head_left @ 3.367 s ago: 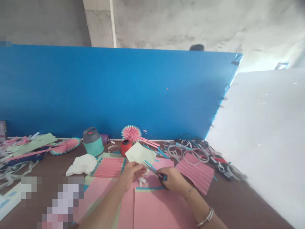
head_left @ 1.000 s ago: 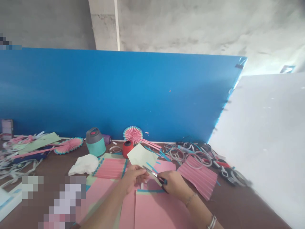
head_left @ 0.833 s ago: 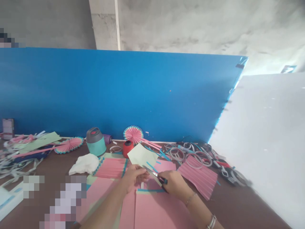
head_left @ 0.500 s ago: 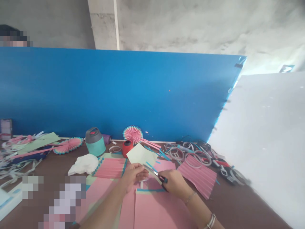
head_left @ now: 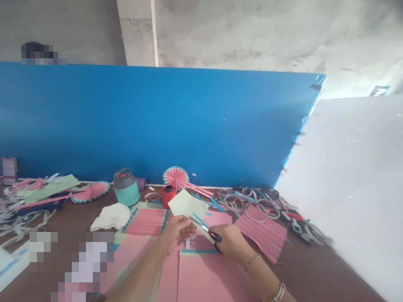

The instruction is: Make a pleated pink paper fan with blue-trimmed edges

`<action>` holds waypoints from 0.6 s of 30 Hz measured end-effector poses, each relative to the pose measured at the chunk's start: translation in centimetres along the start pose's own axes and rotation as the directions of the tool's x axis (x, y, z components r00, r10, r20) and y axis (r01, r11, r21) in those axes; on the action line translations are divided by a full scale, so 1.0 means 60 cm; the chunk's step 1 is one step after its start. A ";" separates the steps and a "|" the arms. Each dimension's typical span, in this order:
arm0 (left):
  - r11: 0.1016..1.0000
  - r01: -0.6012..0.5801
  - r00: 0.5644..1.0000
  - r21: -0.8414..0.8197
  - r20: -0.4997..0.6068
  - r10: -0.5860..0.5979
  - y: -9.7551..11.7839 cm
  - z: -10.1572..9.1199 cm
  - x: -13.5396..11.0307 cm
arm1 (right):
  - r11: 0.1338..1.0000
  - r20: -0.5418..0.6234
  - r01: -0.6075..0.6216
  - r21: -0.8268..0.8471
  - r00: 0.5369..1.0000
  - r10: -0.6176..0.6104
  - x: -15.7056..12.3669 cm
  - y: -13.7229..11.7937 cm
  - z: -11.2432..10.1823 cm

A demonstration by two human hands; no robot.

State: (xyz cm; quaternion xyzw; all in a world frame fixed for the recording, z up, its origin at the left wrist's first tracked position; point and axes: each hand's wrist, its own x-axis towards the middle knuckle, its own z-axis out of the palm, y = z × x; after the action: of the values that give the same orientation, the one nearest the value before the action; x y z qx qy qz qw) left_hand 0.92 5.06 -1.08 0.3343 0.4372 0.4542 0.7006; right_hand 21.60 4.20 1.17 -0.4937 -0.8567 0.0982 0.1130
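My left hand [head_left: 176,233] pinches the lower edge of a pale green sheet of paper [head_left: 188,203]. From the right, my right hand [head_left: 229,238] is closed round the dark handles of a pair of scissors [head_left: 206,228]. Their blades lie along the paper's edge, with the tips close to my left fingertips. Whether the blades are parted I cannot tell. Below my hands lie pink sheets of paper [head_left: 214,277], one with a blue and green strip along its top. A pleated pink paper [head_left: 146,221] with blue and green edges rests left of my left hand.
A teal and grey container [head_left: 126,187], a red one [head_left: 169,196] and a pink paper fan [head_left: 175,178] stand by the blue partition [head_left: 157,121]. White stuffing [head_left: 110,217] lies left. To the right are tape rolls [head_left: 234,202] and another pleated pink sheet [head_left: 262,233].
My hands, the scissors and the green paper hold almost the same place. Behind the partition, a person's head has shifted to the right and sits lower.
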 end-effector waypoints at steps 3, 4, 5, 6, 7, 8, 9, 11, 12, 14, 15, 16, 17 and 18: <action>0.999 -0.036 0.999 0.029 -0.010 0.037 -0.001 -0.001 0.002 | 1.000 -0.009 -0.004 -0.001 1.000 0.004 0.000 0.000 0.001; 0.999 -0.039 0.999 0.034 -0.009 0.040 -0.002 -0.001 0.002 | 1.000 -0.006 -0.002 -0.006 1.000 0.002 0.000 0.000 0.002; 0.999 -0.040 0.999 0.037 -0.009 0.040 -0.002 -0.001 0.002 | 1.000 -0.001 0.001 -0.013 1.000 -0.001 0.000 0.001 0.002; 0.998 -0.040 0.999 0.039 -0.010 0.041 -0.002 -0.001 0.002 | 1.000 0.004 0.003 -0.019 1.000 -0.003 0.000 0.001 0.003; 0.998 -0.041 0.999 0.040 -0.011 0.041 -0.001 -0.001 0.001 | 1.000 0.006 0.006 -0.025 1.000 -0.006 0.001 0.002 0.005; 0.998 -0.042 0.999 0.041 -0.011 0.042 -0.001 0.000 0.001 | 1.000 0.006 0.007 -0.028 1.000 -0.007 0.001 0.003 0.006; 0.998 -0.042 0.999 0.042 -0.010 0.043 0.000 0.000 0.000 | 1.000 0.005 0.007 -0.030 1.000 -0.007 0.002 0.004 0.008; 0.998 -0.043 0.999 0.043 -0.010 0.044 0.001 0.001 -0.002 | 1.000 0.005 0.006 -0.030 1.000 -0.005 0.003 0.006 0.010; 0.998 -0.044 0.999 0.044 -0.010 0.044 0.002 0.001 -0.002 | 1.000 0.007 0.005 -0.029 1.000 -0.004 0.004 0.006 0.011; 0.998 -0.044 0.999 0.047 -0.012 0.045 0.002 0.001 -0.003 | 1.000 0.015 0.001 -0.020 1.000 0.000 0.004 0.005 0.011; 0.998 -0.043 0.999 0.048 -0.012 0.044 0.002 0.001 -0.003 | 1.000 0.020 -0.002 -0.013 1.000 0.002 0.004 0.004 0.010; 0.998 -0.041 0.999 0.047 -0.011 0.042 0.002 0.001 -0.002 | 1.000 0.023 -0.006 -0.004 1.000 0.006 0.003 0.003 0.009; 0.998 -0.038 0.999 0.045 -0.010 0.038 0.002 0.001 -0.002 | 1.000 0.024 -0.012 0.006 1.000 0.011 0.003 0.003 0.009; 0.999 -0.035 0.999 0.040 -0.009 0.035 0.002 0.001 -0.002 | 1.000 0.021 -0.019 0.018 1.000 0.018 0.002 0.004 0.009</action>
State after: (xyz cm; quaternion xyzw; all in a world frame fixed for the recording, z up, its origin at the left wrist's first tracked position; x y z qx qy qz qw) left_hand 0.92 4.99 -0.92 0.3536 0.4436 0.4592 0.6836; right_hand 21.58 4.40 0.60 -0.4995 -0.8523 0.1120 0.1076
